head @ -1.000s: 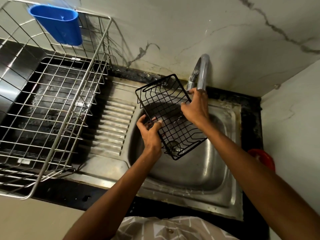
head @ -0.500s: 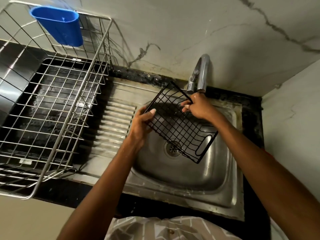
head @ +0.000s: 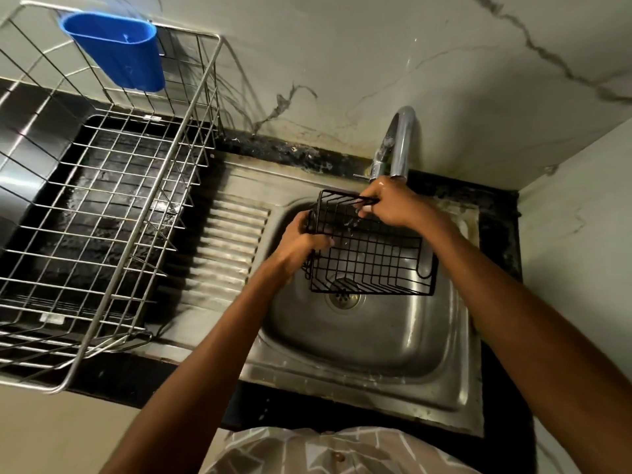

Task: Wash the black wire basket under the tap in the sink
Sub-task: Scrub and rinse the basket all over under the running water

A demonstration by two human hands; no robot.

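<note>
Marble walls corner a steel sink (head: 393,350), over which the black wire basket (head: 371,258) hangs tilted. At its nine o'clock the left hand (head: 301,241) clamps the rim; at twelve o'clock the right hand (head: 390,203) clamps the top edge, just below the tap (head: 402,142).

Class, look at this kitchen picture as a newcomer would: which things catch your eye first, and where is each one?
First, the black wire basket, held by the left hand and right hand over the steel sink, just below the curved tap. Next, the bright blue plastic cup hanging on the back rim of the large silver dish rack at the left.
</note>
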